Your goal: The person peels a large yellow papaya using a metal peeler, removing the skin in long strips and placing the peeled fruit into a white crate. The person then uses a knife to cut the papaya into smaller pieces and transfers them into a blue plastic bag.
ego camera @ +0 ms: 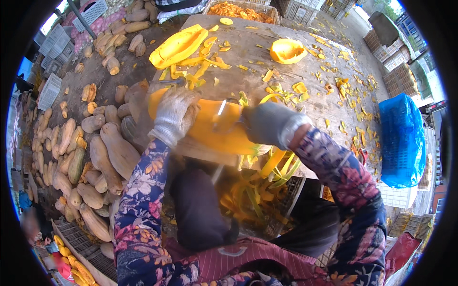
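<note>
Across the near edge of the wooden table (250, 39) lies a long peeled orange squash (211, 139), partly blurred. My left hand (177, 112), in a knitted work glove, grips its left part. In my gloved right hand (270, 123) is a peeler (223, 111), its bright metal blade over the squash's upper face; the handle is mostly hidden by the hand. Peel strips (275, 162) hang below the table edge near the right hand. A hollowed squash half (179, 46) lies at the table's far left, and a shorter hollowed piece (288, 51) farther right.
Peel scraps (214, 64) litter the table. A crate of peelings (257, 200) stands between the knees. Unpeeled squashes (118, 143) are heaped on the left. A blue plastic-covered crate (402, 139) stands at right, and a crate of orange pulp (243, 12) beyond the table. Another person (32, 221) is at lower left.
</note>
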`<action>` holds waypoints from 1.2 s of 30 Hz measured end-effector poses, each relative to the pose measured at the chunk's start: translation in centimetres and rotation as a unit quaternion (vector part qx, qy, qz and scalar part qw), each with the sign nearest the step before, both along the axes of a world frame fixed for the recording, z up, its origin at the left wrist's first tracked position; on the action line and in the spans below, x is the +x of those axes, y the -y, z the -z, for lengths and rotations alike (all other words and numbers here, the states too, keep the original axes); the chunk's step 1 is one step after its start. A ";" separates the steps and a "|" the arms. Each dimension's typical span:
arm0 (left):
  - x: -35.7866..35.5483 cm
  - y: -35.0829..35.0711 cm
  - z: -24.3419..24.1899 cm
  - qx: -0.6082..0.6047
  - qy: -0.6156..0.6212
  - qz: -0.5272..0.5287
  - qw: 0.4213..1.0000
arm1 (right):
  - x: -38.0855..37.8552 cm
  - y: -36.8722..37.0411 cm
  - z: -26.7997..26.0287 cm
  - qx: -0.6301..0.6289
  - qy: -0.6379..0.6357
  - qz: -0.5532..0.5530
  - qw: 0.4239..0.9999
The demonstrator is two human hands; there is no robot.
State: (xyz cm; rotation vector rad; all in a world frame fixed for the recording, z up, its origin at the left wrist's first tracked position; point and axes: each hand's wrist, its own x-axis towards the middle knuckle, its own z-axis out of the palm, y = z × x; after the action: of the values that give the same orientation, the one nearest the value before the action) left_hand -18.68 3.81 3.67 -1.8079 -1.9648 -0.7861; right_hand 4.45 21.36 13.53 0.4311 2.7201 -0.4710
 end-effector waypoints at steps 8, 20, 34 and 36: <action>0.0 -0.2 -0.1 0.009 0.007 -0.009 1.000 | 20.1 -0.4 6.0 0.030 0.122 0.174 0.977; 0.0 0.1 1.2 0.109 0.085 -0.027 0.990 | -7.6 -0.1 -1.2 0.072 0.090 -0.111 0.987; -0.1 -0.5 0.6 0.059 0.095 -0.015 0.994 | 11.6 -0.8 5.5 0.015 -0.045 0.146 0.988; -0.2 -0.9 0.8 0.056 0.101 -0.001 0.993 | 12.5 -0.3 7.3 0.003 -0.111 0.132 0.985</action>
State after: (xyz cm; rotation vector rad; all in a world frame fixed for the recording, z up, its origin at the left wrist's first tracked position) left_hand -18.88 4.73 2.88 -1.7197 -1.9993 -1.0932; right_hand 16.95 21.68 6.19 0.7898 2.8909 -0.6119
